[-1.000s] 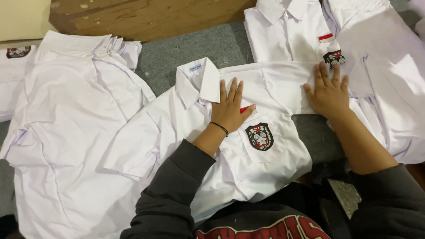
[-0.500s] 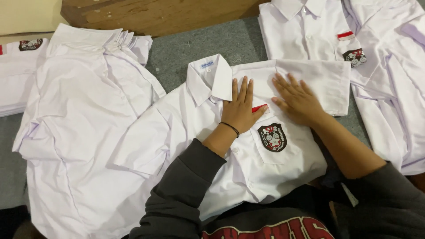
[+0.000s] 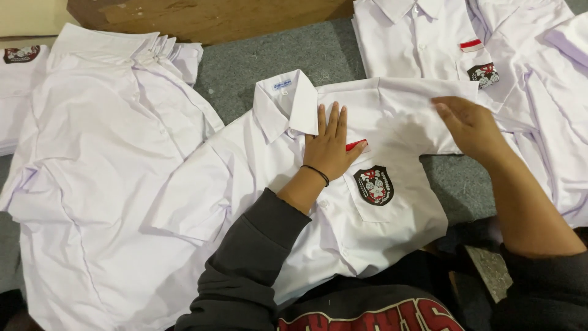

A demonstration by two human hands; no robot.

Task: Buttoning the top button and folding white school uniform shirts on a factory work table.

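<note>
Nearest to me, my dark sleeves framed the white shirt (image 3: pixel 343 233), which lay face up on the grey carpeted floor (image 3: pixel 275 58) right in front of my lap, its collar (image 3: pixel 288 101) pointing away from me. My left hand (image 3: pixel 331 147) lay flat on its chest, fingers spread and together pressing the cloth down just above the breast pocket with its dark crest badge (image 3: pixel 374 185); that grip was open, holding nothing, only pinning. A small red strip (image 3: pixel 356 145) showed beside my thumb. My right hand (image 3: pixel 468 125) was a little further out, its grip closed lightly on the edge of the short sleeve (image 3: pixel 416 113), which I had drawn across the shoulder toward the chest.

By my judgement the fold was only begun: that one sleeve was coming in, while the other sleeve (image 3: pixel 196 196) was spread flat to my left, and the body had not yet been folded up. The cloth looked thin, clean and softly creased, with a stiff collar.

Further to the left lay a spread pile of white shirts (image 3: pixel 110 141), unfolded. Beyond my right hand another white shirt (image 3: pixel 422 37) with its own badge lay open, and at the far edge ran a brown wooden board (image 3: pixel 214 15).
</note>
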